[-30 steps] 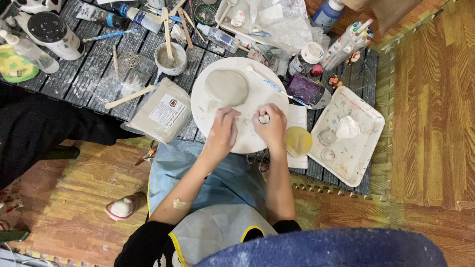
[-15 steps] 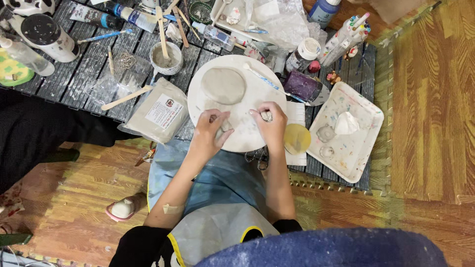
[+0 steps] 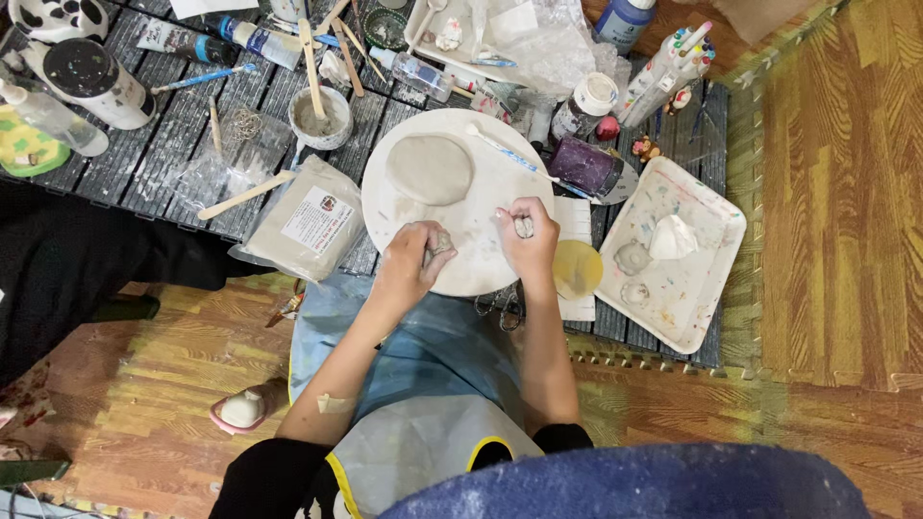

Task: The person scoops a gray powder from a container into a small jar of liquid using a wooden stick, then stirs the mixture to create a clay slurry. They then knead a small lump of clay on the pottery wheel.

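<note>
Grey clay lump (image 3: 440,242) pinched in left hand (image 3: 409,269); right hand (image 3: 527,234) grips small clay piece (image 3: 524,227), axes unclear

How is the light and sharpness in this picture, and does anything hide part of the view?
Head view: soft, even light with no hard shadows; mild glare only on the clear plastic wrap. The white round board and both hands, left hand and right hand, look sharp. A blurred blue shape blocks the bottom edge.

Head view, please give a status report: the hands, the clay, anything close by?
Left hand shut on small clay lump. Right hand pinching second clay piece. Both over round white board. Flat clay disc lies apart, beyond the hands.
</note>
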